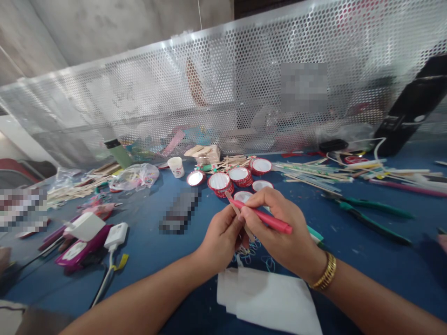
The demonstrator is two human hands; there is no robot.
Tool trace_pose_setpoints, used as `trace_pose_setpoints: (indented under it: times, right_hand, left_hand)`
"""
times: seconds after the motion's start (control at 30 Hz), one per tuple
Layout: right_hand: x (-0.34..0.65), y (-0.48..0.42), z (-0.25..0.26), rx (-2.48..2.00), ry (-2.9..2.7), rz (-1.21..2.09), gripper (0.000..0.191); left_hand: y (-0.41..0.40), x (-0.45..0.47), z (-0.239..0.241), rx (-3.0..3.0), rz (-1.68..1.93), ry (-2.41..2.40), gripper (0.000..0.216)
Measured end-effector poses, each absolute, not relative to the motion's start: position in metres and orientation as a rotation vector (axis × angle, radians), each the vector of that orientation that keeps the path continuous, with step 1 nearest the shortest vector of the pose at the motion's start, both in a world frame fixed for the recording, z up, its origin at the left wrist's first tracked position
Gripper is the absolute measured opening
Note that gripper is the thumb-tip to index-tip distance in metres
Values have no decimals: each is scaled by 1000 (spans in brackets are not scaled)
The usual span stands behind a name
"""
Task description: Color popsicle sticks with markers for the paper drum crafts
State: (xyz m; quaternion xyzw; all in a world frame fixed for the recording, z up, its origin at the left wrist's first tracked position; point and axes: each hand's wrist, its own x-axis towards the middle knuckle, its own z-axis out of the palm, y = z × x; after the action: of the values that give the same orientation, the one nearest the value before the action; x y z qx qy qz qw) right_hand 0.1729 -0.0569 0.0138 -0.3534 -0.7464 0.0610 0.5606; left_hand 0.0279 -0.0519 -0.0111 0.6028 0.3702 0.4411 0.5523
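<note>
A pinkish-red pen (274,220) is gripped in my right hand (284,237), its tip end near the top of a flat wooden craft stick (230,199). My left hand (221,235) pinches that stick upright from below, fingers closed around it; the lower part is hidden by the fingers. Just beyond both hands stand stacks of round, red-rimmed pieces with white tops (220,182). Under my hands lie thin coloured loops (269,264) and folded white sheets (268,298).
Green-handled pliers (377,216) lie on the right of the blue table (146,274). A pixelated dark phone-like slab (179,211) and paper cup (176,167) are left of centre. White chargers (116,236) with cables lie farther left. Loose sticks (314,171) spread before a perforated metal screen (216,70).
</note>
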Motion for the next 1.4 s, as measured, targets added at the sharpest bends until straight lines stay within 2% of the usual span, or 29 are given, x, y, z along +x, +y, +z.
trace_pose_setpoints:
  times: [0.2, 0.47, 0.67, 1.4]
  right_hand:
    - [173, -55, 13, -839, -1752, 128, 10]
    - [176, -54, 14, -923, -1681, 137, 10]
    - [174, -56, 15, -864, -1727, 115, 12]
    - [173, -56, 13, -827, -1700, 31, 7]
  left_hand:
    - [-52, 28, -8, 1417, 1043, 881, 44]
    - [-51, 28, -6, 1442, 1044, 879, 38]
    - [-52, 29, -5, 1405, 1040, 896, 44]
    - [-49, 28, -12, 1368, 1100, 805, 38]
